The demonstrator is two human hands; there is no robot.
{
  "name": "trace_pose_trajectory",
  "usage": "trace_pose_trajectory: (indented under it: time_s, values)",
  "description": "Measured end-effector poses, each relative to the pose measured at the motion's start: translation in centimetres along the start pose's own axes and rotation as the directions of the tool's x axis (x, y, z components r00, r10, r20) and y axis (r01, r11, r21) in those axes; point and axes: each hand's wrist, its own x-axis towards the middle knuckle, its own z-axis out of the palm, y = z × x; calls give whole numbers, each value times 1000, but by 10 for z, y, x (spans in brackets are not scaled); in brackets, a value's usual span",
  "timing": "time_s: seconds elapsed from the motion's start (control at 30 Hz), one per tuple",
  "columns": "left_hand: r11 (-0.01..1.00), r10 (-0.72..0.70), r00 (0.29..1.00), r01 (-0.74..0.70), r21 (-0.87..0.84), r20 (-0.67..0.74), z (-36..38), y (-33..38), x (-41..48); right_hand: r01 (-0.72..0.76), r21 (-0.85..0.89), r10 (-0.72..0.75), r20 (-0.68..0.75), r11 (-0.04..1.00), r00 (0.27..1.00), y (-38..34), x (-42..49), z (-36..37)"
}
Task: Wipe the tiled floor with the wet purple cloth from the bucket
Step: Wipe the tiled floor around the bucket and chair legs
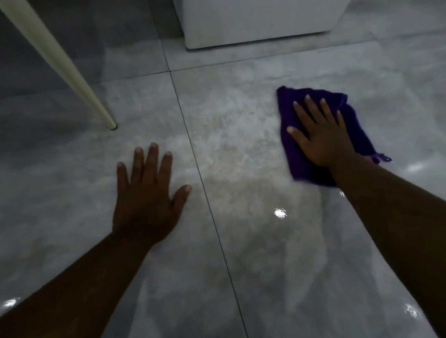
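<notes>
Under my right hand (320, 137) the purple cloth (303, 169) lies pressed flat, fingers spread, not clenched. My left hand (146, 198) rests open on the tiled floor (226, 245), bracing. On wet gloss that palm could skid.

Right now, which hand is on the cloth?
The right hand, pressed flat with fingers spread on the purple cloth. The left hand rests palm-down on bare tiled floor, well apart from it.
</notes>
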Motion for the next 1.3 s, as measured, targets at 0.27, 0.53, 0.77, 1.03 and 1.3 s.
trace_pose_trajectory:
  time_s: [0.27, 0.53, 0.77, 1.03, 1.3]
  values:
    - [1000, -10, 1000, 10, 11, 23, -1, 3, 7, -213, 68, 210, 52, 975, 976, -55, 130, -16]
    - [999, -43, 999, 43, 9, 10, 2, -11, 15, 143, 0, -143, 2, 990, 990, -169, 151, -16]
    - [998, -58, 998, 58, 28, 30, 0, -20, 16, 652, -157, -650, 68, 742, 757, -124, 48, 14]
    - [996, -60, 998, 60, 59, 9, -10, -34, 37, -132, 28, 133, -54, 991, 990, -49, -86, 37]
    - [996, -14, 991, 26, -82, 136, -12, -19, 24, 710, -37, -702, 120, 703, 702, -69, -295, 78]
